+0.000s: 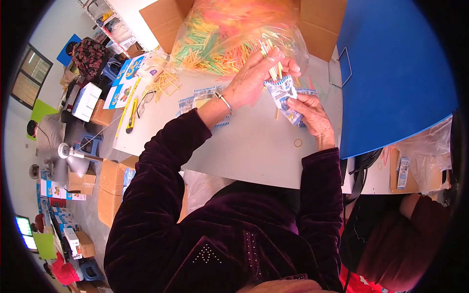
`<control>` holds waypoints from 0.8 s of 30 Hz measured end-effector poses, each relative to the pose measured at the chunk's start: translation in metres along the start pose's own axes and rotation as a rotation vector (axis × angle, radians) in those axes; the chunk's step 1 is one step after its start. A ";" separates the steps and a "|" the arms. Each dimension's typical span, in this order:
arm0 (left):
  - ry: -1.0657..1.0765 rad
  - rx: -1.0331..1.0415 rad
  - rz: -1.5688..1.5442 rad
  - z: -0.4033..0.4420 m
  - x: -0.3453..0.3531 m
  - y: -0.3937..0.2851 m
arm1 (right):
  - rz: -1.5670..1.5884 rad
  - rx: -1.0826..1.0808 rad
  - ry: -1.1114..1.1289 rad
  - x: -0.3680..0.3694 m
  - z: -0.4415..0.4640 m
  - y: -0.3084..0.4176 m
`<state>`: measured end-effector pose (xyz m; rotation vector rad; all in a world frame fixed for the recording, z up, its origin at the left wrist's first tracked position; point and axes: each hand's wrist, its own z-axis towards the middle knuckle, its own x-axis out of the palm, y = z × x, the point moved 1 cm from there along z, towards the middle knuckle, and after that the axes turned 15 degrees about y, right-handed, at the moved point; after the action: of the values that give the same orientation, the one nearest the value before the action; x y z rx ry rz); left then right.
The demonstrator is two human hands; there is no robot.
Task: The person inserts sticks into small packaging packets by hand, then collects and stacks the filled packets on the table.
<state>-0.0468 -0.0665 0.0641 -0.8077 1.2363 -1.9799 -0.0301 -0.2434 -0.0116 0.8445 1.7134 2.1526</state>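
Observation:
My left hand (251, 75), with a bangle on its wrist, is closed round a small bunch of thin coloured sticks (266, 48). The sticks' lower ends are at the mouth of a small blue-and-white printed packet (282, 93); how far in they reach is hard to see. My right hand (312, 115) pinches that packet, tilted, from the right side. More printed packets (188, 105) lie on the white table (244, 151) beside my left wrist, and another packet (307, 91) is partly hidden behind my right hand.
An open cardboard box (322, 29) with a clear bag of coloured sticks (200, 44) stands at the back. On the left lie loose sticks (167, 84), glasses (145, 103) and a yellow cutter (131, 117). A blue panel (395, 73) borders the right; a person (400, 244) sits beyond it.

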 end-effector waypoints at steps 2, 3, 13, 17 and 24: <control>0.000 -0.005 0.072 -0.003 0.000 0.002 | 0.015 -0.008 0.003 0.001 0.000 0.000; -0.001 -0.008 0.145 -0.004 0.001 0.003 | 0.016 -0.013 -0.012 0.001 -0.001 0.000; -0.192 0.056 -0.087 -0.012 0.010 0.003 | 0.039 -0.022 -0.012 0.003 -0.003 0.002; -0.146 0.013 0.068 -0.014 0.011 0.007 | -0.001 -0.003 -0.024 0.001 -0.001 -0.002; 0.046 -0.038 0.455 -0.016 0.010 0.008 | -0.016 0.015 -0.009 0.001 -0.002 -0.002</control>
<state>-0.0640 -0.0689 0.0526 -0.4478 1.3489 -1.6161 -0.0326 -0.2437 -0.0137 0.8398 1.7288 2.1250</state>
